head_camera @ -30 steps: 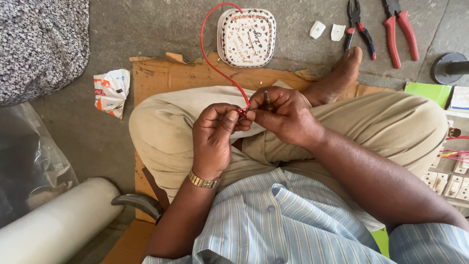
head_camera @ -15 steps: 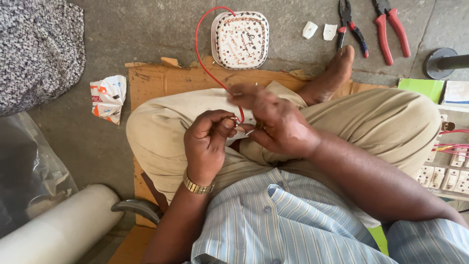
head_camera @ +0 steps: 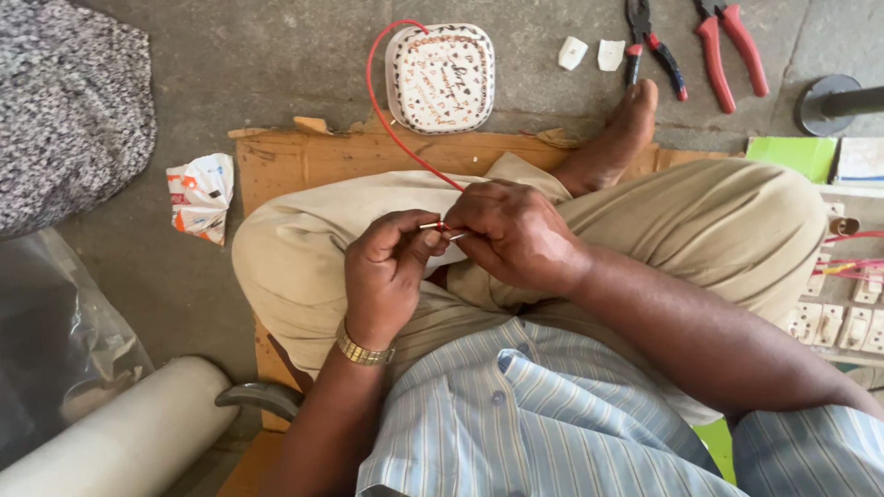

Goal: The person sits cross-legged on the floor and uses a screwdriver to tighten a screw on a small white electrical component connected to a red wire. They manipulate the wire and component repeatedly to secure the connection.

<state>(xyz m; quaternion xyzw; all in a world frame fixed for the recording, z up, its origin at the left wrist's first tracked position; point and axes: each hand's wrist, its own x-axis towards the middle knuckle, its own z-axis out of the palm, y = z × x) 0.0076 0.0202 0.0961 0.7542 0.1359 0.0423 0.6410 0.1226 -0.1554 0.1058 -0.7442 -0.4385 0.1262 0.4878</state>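
While I sit cross-legged on cardboard (head_camera: 304, 166), my left hand (head_camera: 391, 276) and right hand (head_camera: 511, 235) meet over my lap, fingers of both pinched on the red wire (head_camera: 387, 124). Its end looks bared already; the other end runs to the white box (head_camera: 440, 78), pliers (head_camera: 727, 46) lying beyond, untouched.

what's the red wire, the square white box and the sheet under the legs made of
Red wire: smooth, glossy plastic-looking insulation; bare metal-looking tip between both hands.
Square box: likely moulded white plastic, rounded corners, slight sheen.
Sheet: brown cardboard, matte, with torn, frayed edges.
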